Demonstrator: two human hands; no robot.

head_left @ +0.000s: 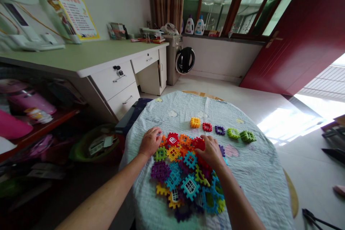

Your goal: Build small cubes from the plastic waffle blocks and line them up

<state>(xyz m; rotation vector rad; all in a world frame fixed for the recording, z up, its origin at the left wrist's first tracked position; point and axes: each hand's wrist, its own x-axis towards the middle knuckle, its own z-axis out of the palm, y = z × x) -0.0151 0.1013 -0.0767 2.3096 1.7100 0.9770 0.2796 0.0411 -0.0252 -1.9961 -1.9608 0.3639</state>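
A heap of colourful plastic interlocking blocks (173,153) lies on the cloth-covered round table. At its upper left edge is my left hand (151,142), fingers curled together beside an orange block (163,140); what they hold, if anything, is hidden. My right hand (211,152) reaches over the heap's right side, with thumb and fingers around a red block (198,143). Beyond the heap runs a row: a yellow-orange stack (195,122), a red frame piece (207,127), a dark blue frame piece (219,130), a green piece (233,133) and a green stack (248,136).
The pale patterned cloth (258,176) covers the tabletop. A green-topped desk (107,52) stands at the left, with a washing machine (174,55) beyond it, its door ajar. On the left are a shelf and a green basin (78,151). A red door (283,39) stands at right.
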